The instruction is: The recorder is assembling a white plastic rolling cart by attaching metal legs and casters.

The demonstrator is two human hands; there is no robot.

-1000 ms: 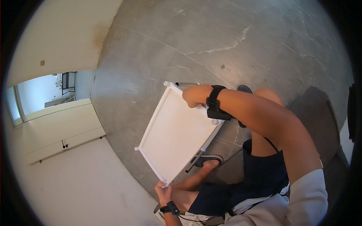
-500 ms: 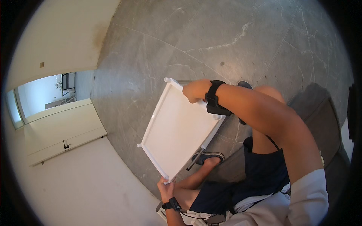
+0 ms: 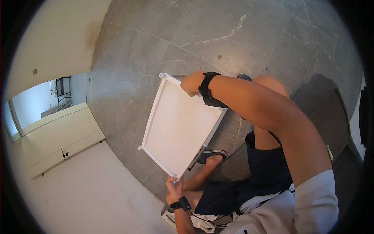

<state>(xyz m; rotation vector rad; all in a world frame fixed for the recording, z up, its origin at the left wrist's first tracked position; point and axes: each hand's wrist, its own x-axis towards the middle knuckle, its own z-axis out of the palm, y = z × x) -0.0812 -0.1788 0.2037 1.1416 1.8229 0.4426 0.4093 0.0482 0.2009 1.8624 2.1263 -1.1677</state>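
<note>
A white rectangular shelf tray (image 3: 175, 121) with raised rims and round knobs at its corners is tilted in front of me. My left hand (image 3: 174, 188) is closed on its nearest corner, with the thumb along the rim. At the far right edge, my right hand (image 3: 191, 83) is wrapped over the rim; its fingertips are hidden behind the hand and wrist. Grey metal tubes show along the tray's underside, one tube (image 3: 196, 158) sticking out at the right near my foot. Both wrists wear black straps with small devices.
Beside my left forearm lie white plastic frame parts (image 3: 204, 224). A slippered foot (image 3: 212, 156) rests on the grey marbled floor (image 3: 128, 70), just right of the tray. A brown-grey padded seat (image 3: 321, 105) is at my right. White walls and a pale door (image 3: 62, 136) stand left.
The whole scene has shifted slightly up and left in view. Both hands keep their grip on the shelf tray, which holds nearly the same tilt.
</note>
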